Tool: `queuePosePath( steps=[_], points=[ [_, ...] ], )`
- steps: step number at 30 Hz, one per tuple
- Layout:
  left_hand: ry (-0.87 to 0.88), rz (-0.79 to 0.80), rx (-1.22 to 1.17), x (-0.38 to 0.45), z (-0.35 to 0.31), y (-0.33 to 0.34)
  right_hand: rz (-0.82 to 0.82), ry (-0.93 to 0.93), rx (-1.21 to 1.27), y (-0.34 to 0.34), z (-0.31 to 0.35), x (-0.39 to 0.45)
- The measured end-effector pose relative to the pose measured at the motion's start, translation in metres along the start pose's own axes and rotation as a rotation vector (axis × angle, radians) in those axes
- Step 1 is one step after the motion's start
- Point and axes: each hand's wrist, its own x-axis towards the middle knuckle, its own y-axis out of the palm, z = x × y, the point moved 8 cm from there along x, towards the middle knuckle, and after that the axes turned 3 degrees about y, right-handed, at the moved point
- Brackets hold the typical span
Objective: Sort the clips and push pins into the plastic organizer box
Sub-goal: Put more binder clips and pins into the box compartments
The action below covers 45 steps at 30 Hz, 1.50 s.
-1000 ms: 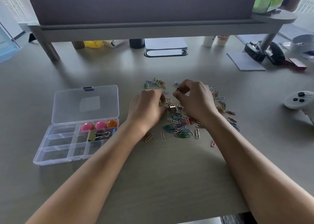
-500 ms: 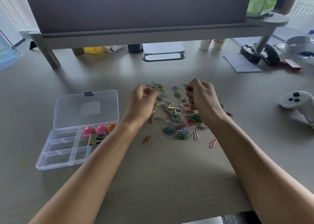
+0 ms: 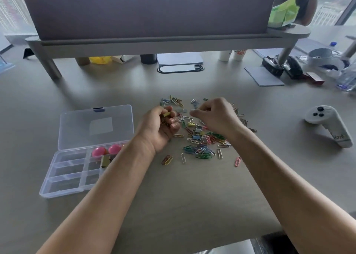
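1. The left hand (image 3: 161,126), palm turned up, curls its fingers round a small yellow binder clip (image 3: 166,114); half a second ago it was a knuckles-up fist.
2. The right hand (image 3: 215,117) pinches something too small to identify above the pile.
3. Both hands have lifted off the desk (image 3: 183,196), so gathered clips seem ready for the box.
4. The pile of clips (image 3: 200,138), thin coloured wire loops mixed with small binder clips, lies mid-desk.
5. The clear organizer box (image 3: 69,176) sits open towards the desk's left edge, holding pink push pins (image 3: 99,151).
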Motion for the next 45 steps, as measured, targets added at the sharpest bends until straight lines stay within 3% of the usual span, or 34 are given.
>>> queuePosePath(
  steps=[3,7,19,21,24,27,29,36,42,45],
  points=[
    [0.036,-0.059,0.024,0.0,-0.002,-0.004,-0.116,-0.035,-0.311,0.003,0.01,-0.003],
    [0.074,-0.113,0.081,-0.002,-0.006,-0.006,-0.134,0.015,-0.444,0.014,0.012,-0.003],
    [0.081,-0.133,0.156,-0.007,-0.003,-0.002,0.012,0.121,-0.374,0.012,0.01,0.002],
    [0.074,-0.119,0.143,-0.008,-0.001,-0.001,0.023,0.153,-0.198,0.003,0.002,-0.004],
    [0.056,-0.085,0.155,-0.009,0.002,0.005,0.01,0.293,0.338,-0.022,-0.026,-0.014],
    [0.008,-0.024,0.215,-0.011,0.012,0.017,0.119,0.515,0.915,-0.032,-0.061,-0.026],
    [-0.021,-0.001,0.243,-0.012,0.02,0.025,0.176,0.556,1.103,-0.039,-0.073,-0.034],
    [-0.129,0.023,0.303,-0.002,0.039,0.049,0.17,0.547,1.386,-0.058,-0.096,-0.041],
    [-0.273,-0.097,-0.248,0.02,0.043,0.06,0.16,0.497,1.443,-0.061,-0.11,-0.021],
    [-0.314,-0.08,-0.284,0.029,0.049,0.068,0.121,0.516,1.407,-0.06,-0.11,-0.004]
  ],
)
